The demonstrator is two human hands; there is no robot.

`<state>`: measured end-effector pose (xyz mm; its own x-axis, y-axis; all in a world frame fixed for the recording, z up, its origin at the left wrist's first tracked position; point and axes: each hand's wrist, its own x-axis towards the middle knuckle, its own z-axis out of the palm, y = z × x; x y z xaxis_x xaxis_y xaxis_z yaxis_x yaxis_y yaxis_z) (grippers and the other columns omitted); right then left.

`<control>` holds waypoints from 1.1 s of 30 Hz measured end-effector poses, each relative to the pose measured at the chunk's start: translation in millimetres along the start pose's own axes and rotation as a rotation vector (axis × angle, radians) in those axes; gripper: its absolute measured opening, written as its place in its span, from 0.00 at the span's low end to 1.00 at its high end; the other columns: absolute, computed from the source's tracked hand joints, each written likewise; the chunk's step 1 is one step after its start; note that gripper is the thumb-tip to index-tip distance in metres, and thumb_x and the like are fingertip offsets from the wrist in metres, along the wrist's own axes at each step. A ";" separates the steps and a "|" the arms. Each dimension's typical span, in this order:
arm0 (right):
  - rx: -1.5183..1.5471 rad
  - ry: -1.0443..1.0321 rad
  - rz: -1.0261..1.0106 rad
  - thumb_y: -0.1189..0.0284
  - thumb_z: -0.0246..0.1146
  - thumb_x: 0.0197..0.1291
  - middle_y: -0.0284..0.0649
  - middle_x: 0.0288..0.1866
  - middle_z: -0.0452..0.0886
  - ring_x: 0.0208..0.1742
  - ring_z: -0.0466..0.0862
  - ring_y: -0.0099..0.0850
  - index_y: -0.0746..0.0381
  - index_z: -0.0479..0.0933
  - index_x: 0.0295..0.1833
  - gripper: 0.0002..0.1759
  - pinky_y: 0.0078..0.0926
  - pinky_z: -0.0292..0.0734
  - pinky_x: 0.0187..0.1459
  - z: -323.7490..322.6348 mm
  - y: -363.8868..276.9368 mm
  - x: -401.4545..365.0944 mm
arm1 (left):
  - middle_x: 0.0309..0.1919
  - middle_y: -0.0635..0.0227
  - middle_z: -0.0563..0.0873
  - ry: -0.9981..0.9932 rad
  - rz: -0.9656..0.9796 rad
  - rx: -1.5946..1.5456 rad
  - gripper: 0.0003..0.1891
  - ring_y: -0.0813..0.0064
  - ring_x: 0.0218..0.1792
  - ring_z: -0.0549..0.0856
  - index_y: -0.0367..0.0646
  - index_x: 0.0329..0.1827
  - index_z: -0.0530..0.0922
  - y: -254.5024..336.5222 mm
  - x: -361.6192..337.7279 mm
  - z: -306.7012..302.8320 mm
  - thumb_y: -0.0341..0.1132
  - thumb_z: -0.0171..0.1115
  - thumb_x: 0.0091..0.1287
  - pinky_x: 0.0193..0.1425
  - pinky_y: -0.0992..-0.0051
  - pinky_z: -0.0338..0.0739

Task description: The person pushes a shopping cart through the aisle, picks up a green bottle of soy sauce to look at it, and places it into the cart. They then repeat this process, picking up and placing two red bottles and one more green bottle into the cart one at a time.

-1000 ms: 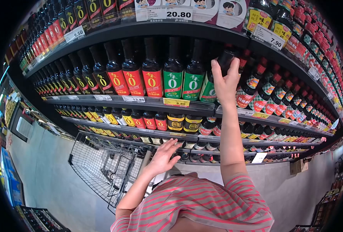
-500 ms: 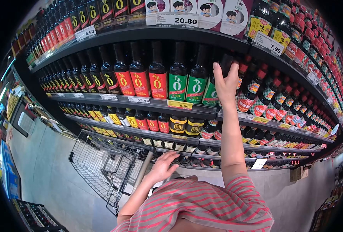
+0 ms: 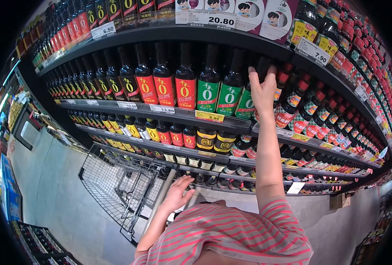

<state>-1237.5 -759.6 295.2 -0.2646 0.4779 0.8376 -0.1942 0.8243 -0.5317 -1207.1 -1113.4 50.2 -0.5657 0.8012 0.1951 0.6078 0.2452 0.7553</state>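
Supermarket sauce shelves [image 3: 174, 113], right hand [image 3: 263, 92] gripping dark bottle [image 3: 261, 65], left hand [image 3: 178, 195] open on cart [image 3: 112, 185]

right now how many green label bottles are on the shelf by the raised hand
3: one green-label bottle right of the red-label bottles, a second beside it, a third tilted, gripped by the right hand. More may be hidden behind.

The dark bottle [image 3: 262, 66] is mostly hidden. Only its black neck and top peek out above the fingers of the right hand [image 3: 262, 90] wrapped around it. It stands roughly upright in the row on the shelf [image 3: 231, 121], wedged between the green-label bottles [image 3: 230, 95] and the checkered-label ones [image 3: 310, 108].
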 end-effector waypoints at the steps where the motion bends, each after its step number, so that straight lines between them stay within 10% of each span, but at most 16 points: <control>1: -0.003 -0.012 0.030 0.64 0.66 0.65 0.55 0.38 0.85 0.38 0.87 0.44 0.70 0.69 0.55 0.24 0.37 0.80 0.42 -0.3 -1.8 0.9 | 0.66 0.49 0.78 0.028 -0.009 0.024 0.24 0.48 0.70 0.74 0.40 0.66 0.77 -1.2 -1.4 -3.9 0.38 0.66 0.68 0.74 0.57 0.67; 13: -0.022 0.006 0.029 0.64 0.66 0.66 0.56 0.40 0.85 0.40 0.87 0.45 0.71 0.69 0.56 0.24 0.37 0.79 0.46 0.6 -0.6 -2.1 | 0.62 0.48 0.80 0.237 -0.513 0.110 0.24 0.46 0.63 0.79 0.38 0.65 0.75 -59.8 -80.9 -9.3 0.34 0.66 0.65 0.68 0.59 0.73; 17: 0.056 0.039 -0.048 0.63 0.66 0.66 0.54 0.39 0.85 0.39 0.86 0.43 0.71 0.69 0.54 0.24 0.36 0.79 0.45 4.2 6.4 -1.4 | 0.42 0.53 0.86 0.112 -0.736 0.188 0.30 0.52 0.45 0.86 0.45 0.70 0.71 -68.5 -86.4 2.5 0.39 0.67 0.65 0.50 0.57 0.79; 33: 0.085 0.046 -0.012 0.63 0.67 0.66 0.53 0.39 0.85 0.39 0.86 0.39 0.71 0.70 0.54 0.23 0.34 0.79 0.45 4.7 7.8 -4.2 | 0.35 0.55 0.88 0.135 -0.649 0.287 0.31 0.49 0.37 0.88 0.49 0.71 0.68 -85.1 -94.7 15.8 0.42 0.67 0.66 0.42 0.53 0.80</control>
<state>-1242.4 -756.7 286.9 -0.2182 0.4834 0.8478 -0.2771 0.8023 -0.5288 -1196.4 -1201.5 -42.5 -0.9150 0.3757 -0.1470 0.2381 0.7971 0.5550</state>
